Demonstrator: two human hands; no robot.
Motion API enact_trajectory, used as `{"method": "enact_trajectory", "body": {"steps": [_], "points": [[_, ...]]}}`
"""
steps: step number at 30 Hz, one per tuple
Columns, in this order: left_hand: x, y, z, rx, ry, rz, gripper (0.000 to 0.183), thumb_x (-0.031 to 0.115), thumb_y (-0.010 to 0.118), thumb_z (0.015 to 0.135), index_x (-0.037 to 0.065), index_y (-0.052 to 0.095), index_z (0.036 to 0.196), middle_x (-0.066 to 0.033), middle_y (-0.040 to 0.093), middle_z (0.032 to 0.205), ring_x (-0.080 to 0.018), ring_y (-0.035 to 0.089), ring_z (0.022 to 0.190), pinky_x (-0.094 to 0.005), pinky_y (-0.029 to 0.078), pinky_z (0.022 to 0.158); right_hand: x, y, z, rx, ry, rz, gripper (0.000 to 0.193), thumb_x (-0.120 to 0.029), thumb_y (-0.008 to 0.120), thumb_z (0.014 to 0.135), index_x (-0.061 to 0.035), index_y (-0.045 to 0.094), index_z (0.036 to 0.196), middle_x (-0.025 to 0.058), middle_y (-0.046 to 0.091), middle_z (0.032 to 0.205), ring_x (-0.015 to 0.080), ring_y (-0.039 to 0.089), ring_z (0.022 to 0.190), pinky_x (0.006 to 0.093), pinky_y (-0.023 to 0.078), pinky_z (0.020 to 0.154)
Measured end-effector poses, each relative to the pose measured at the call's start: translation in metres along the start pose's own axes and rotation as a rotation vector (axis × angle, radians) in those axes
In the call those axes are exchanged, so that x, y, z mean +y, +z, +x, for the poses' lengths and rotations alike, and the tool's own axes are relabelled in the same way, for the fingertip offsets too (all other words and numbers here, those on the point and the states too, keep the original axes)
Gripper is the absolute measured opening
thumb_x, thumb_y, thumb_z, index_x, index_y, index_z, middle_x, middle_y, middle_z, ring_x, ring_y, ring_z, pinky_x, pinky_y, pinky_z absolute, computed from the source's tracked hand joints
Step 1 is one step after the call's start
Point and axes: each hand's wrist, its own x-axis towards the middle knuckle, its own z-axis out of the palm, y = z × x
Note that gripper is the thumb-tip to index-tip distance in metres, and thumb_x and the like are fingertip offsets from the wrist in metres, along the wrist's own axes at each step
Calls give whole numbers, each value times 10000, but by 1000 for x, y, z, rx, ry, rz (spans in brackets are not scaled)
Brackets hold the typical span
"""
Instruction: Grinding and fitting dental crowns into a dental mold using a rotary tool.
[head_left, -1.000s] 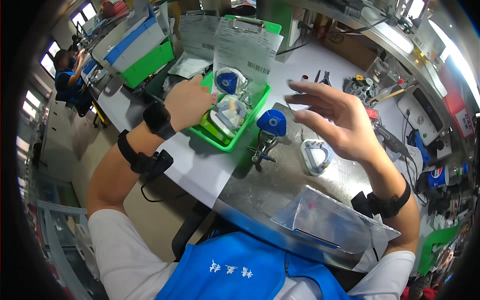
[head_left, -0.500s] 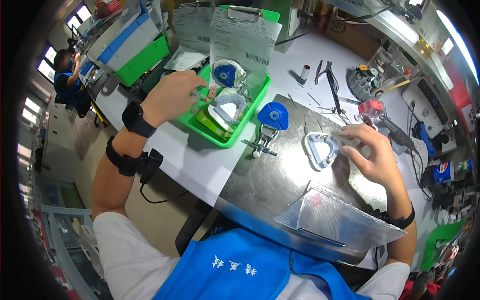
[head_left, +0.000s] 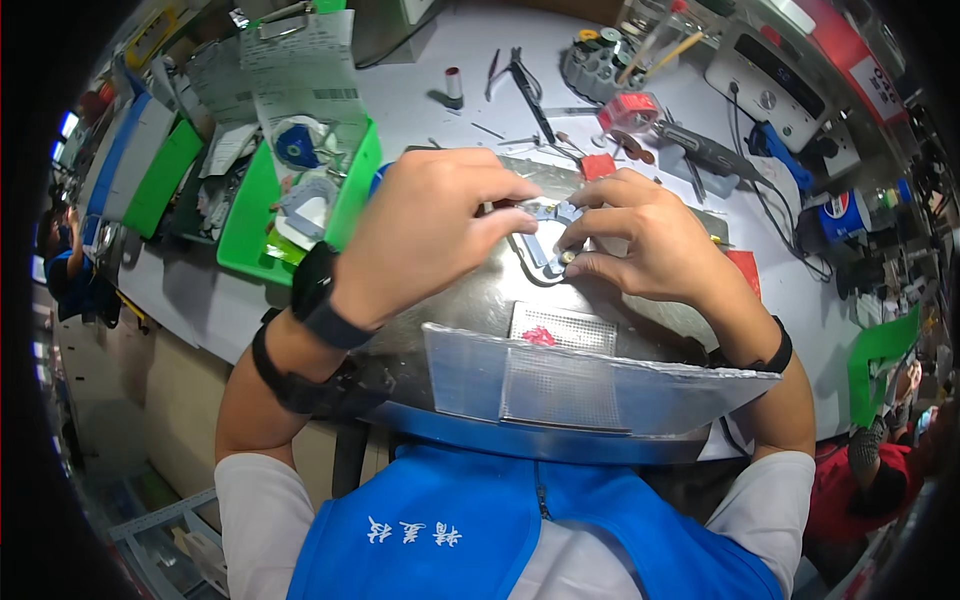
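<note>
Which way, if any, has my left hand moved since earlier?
Yes: your left hand has moved right, from the green tray to the dental model.

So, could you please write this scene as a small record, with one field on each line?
Left hand: fingertips at the left side of a dental model; firmness of grip unclear
Right hand: fingers at the model's right side; firmness of grip unclear
Under the hands: metal plate
To the left: green tray with a blue-and-white piece and a second model
Beyond: red-topped tube, upright
To the right: grey handpiece
Near edge: clear panel
</note>
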Motion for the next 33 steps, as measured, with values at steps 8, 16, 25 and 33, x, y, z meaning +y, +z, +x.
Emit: {"method": "enact_trajectory", "body": {"steps": [8,16,25,33], "points": [[-1,59,16,-111,-204,-126,262,174,854,769,26,802,979,-141,737,870,-304,700,757,-365,548,714,-5,-2,-48,120,64,39,207,-189,828,805,-162,784,1005,57,696,1098,284,644,1026,401,542,877],[-6,71,23,-148,-108,-54,278,141,860,787,43,803,1041,-71,714,885,-172,627,678,-295,502,640,1,11,-55,215,48,104,193,-151,806,814,-145,770,1004,61,691,1101,293,655,997,404,543,859],[-5,62,15,-235,90,37,381,107,781,871,81,740,1249,-96,684,978,-231,642,766,-340,514,685,4,14,-55,232,37,122,196,-155,795,820,-129,767,1012,80,687,1088,300,653,995,406,542,863],[-5,59,10,-211,162,133,357,88,758,896,72,730,1251,-107,677,987,-270,668,769,-360,539,683,3,14,-56,216,60,119,199,-160,791,827,-142,770,1025,73,694,1116,289,647,1019,393,535,885]]}}
